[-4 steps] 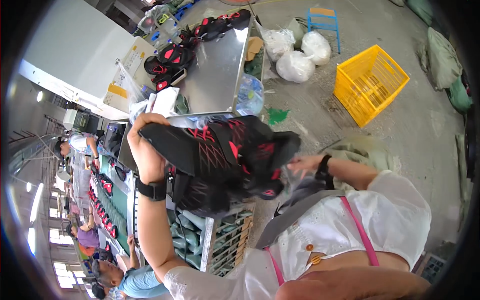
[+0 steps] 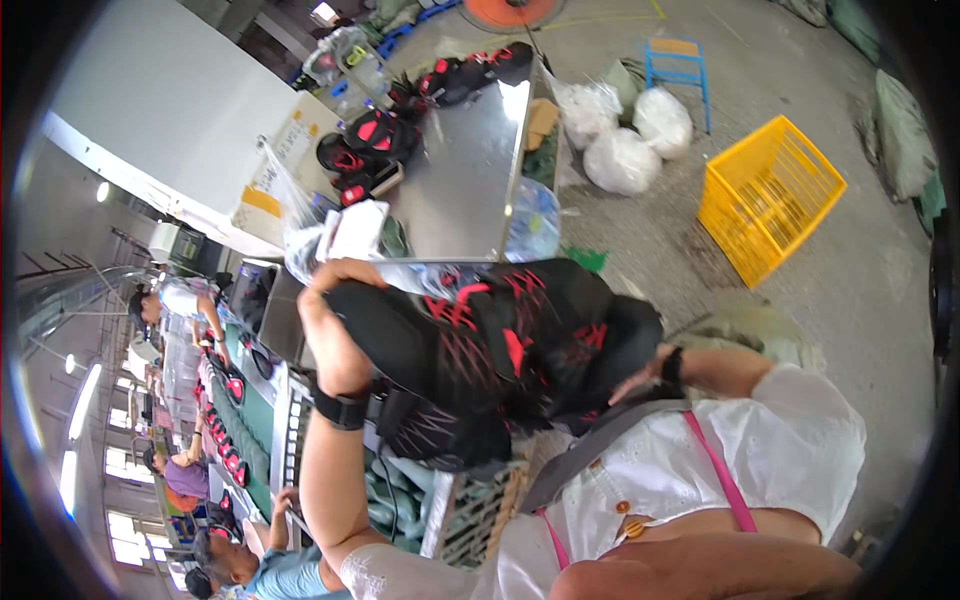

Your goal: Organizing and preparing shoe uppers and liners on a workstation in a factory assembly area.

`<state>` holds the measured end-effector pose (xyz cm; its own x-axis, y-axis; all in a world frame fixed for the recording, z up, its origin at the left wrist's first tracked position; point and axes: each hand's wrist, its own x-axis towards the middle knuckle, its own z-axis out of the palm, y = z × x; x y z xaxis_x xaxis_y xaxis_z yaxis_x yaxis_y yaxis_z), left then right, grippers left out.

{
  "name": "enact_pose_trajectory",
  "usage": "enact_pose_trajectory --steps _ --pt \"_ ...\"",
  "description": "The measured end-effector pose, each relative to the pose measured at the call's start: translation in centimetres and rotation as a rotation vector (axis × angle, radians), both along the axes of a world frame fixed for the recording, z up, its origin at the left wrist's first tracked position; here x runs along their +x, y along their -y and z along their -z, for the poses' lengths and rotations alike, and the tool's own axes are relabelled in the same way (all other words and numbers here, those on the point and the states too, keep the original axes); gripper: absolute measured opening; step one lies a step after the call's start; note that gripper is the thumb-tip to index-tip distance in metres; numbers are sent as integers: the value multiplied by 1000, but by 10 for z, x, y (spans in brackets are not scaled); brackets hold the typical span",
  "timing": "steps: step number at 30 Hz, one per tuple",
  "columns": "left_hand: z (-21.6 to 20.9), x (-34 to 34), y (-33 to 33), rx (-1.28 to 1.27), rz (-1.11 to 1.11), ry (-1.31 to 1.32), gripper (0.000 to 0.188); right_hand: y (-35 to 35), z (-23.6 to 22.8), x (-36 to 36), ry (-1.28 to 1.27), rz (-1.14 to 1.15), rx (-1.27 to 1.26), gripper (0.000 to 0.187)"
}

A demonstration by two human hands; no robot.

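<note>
A bunch of black shoes (image 2: pixel 470 350) with red laces and red trim is held up in front of my body, sides pressed together. My left hand (image 2: pixel 335 325) is wrapped round the left end of the bunch, its thumb side over the top edge. At the right end, my right hand (image 2: pixel 643 376) presses against the lowest part of the shoes; its fingers are partly hidden and slightly blurred. How many shoes are in the bunch is hard to make out, since they overlap.
Beyond the shoes is a metal table (image 2: pixel 465 170) bearing more black-and-red shoes (image 2: pixel 375 135). A yellow crate (image 2: pixel 735 215), white plastic bags (image 2: pixel 625 160) and a blue stool (image 2: pixel 677 75) stand on the floor. Left, people work beside a green conveyor (image 2: pixel 258 455); below is a slatted rack (image 2: pixel 470 515).
My right hand, just off the shoes with fingers extended before, now touches their right end. The whole view has shifted, with the surroundings lower and further right.
</note>
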<state>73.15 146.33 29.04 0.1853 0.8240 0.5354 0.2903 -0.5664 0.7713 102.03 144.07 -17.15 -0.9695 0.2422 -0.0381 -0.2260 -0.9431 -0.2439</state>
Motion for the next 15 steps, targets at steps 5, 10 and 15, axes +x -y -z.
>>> enact_pose_trajectory --steps 5,10,15 --pt "-16 21 -95 45 162 97 31 -104 3 -29 53 205 167 51" --pt "-128 13 -154 609 167 -123 9 -296 -71 -54 110 391 279 51" --pt "-125 -33 -200 912 -191 -452 13 -474 -132 -67 210 628 402 52"
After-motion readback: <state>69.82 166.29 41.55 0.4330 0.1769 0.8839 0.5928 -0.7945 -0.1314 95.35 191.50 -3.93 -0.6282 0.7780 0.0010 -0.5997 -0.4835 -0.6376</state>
